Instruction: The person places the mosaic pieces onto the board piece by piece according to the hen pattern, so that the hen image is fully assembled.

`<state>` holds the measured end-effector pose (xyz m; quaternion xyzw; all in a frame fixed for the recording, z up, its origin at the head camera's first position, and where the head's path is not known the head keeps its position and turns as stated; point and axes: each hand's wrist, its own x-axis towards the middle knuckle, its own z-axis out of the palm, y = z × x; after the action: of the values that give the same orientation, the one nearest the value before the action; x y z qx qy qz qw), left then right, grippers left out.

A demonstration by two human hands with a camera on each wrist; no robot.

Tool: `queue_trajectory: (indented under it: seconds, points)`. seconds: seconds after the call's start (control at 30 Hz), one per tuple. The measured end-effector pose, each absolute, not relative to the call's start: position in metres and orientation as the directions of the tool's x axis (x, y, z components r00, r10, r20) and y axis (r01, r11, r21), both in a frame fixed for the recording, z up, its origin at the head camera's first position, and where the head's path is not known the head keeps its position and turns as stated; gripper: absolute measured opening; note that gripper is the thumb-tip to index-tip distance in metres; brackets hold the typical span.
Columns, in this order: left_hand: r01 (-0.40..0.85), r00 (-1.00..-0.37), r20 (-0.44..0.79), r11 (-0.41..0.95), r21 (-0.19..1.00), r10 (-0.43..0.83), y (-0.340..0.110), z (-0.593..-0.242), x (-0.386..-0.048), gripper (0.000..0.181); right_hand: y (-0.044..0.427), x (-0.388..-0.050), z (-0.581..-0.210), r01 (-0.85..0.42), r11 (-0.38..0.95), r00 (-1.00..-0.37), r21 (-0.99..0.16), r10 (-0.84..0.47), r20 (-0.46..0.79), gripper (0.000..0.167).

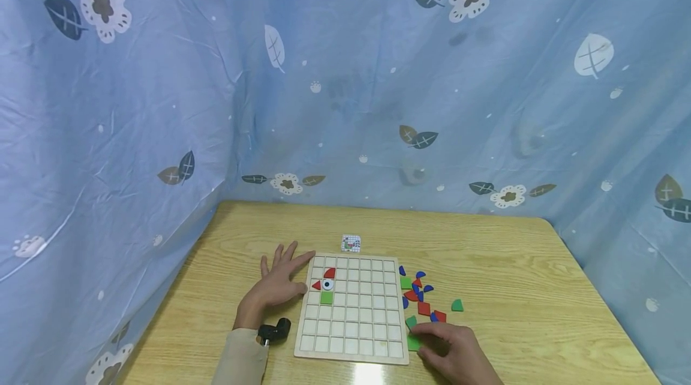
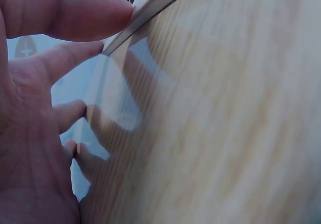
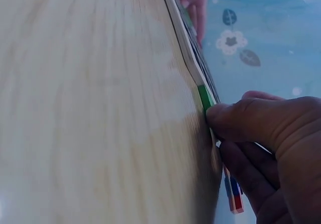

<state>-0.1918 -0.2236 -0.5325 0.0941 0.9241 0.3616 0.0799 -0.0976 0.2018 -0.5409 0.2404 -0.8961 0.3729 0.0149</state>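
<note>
Just four flat pieces sit in the pale wooden grid board, most of it unfilled, the spread left hand touching its left edge, the right hand pinching a light-green square by its right, near loose red, blue and green shapes.

white-flowered blue curtain; cream gridded board; red, green and blue pieces.

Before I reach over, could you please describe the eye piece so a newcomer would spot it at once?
On the table lies a pale gridded board. Near its far left corner, the eye piece sits right of a red triangle and just beyond a green square. Unlike these, it is white with a dark centre.
</note>
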Motion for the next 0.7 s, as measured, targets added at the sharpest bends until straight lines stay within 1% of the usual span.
queue_trajectory:
  seconds: [0.13, 0.27, 0.4, 0.57, 0.7]
  points:
    - [0.116, -0.969, -0.08, 0.715, 0.689, 0.234, -0.224, -0.531, -0.191, 0.086, 0.202, -0.097, -0.54, -0.441, 0.612, -0.885, -0.656, -0.419, 0.204, 0.029]
    - [0.122, -0.968, -0.076, 0.711, 0.693, 0.241, -0.224, -0.529, -0.191, 0.085, 0.203, -0.096, -0.539, -0.468, 0.593, -0.875, -0.655, -0.417, 0.248, 0.029]
    - [0.125, -0.969, -0.071, 0.714, 0.689, 0.238, -0.224, -0.528, -0.191, 0.083, 0.199, -0.099, -0.534, -0.526, 0.535, -0.845, -0.661, -0.416, 0.335, 0.031]
    - [0.126, -0.969, -0.068, 0.713, 0.69, 0.237, -0.224, -0.529, -0.192, 0.083, 0.18, -0.106, -0.53, -0.606, 0.467, -0.794, -0.645, -0.416, 0.444, 0.033]
    - [0.125, -0.969, -0.071, 0.714, 0.689, 0.238, -0.223, -0.531, -0.191, 0.084, 0.158, -0.113, -0.53, -0.578, 0.452, -0.812, -0.68, -0.401, 0.424, 0.031]
